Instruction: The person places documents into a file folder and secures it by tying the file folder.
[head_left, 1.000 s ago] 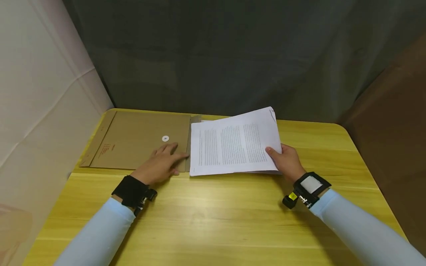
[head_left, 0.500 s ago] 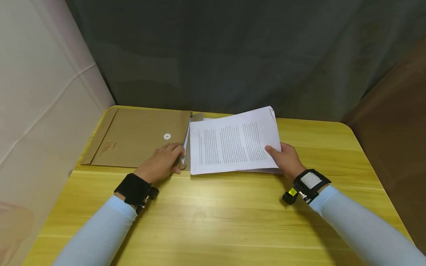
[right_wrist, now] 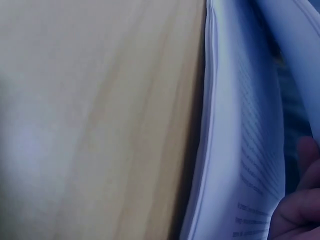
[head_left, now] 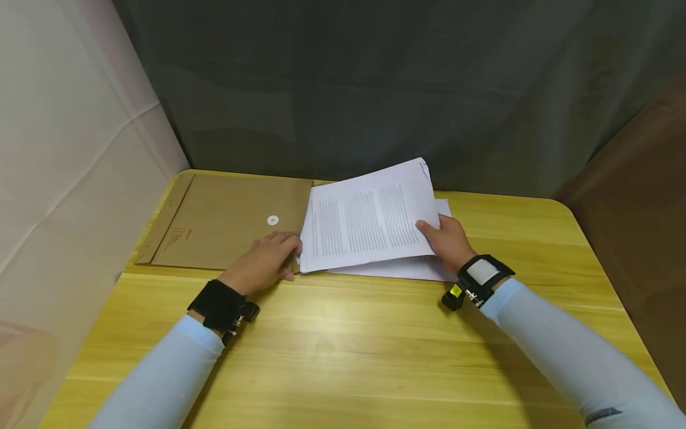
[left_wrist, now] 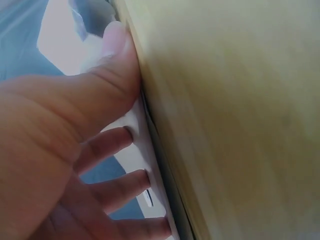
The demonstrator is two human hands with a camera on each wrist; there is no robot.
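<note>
under papers (head_left: 370, 223), right hand (head_left: 447, 241) fingers

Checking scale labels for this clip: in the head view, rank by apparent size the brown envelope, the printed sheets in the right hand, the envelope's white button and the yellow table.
1. yellow table
2. brown envelope and printed sheets: about alike, the envelope slightly wider; unranked.
3. white button, by far the smallest.

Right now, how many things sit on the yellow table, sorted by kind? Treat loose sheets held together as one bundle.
Brown envelope: 1, under the left hand
Printed paper bundle: 1, held in the right hand
Loose white sheets lying flat beneath the bundle: 1 pile
Total: 3 on the table
</note>
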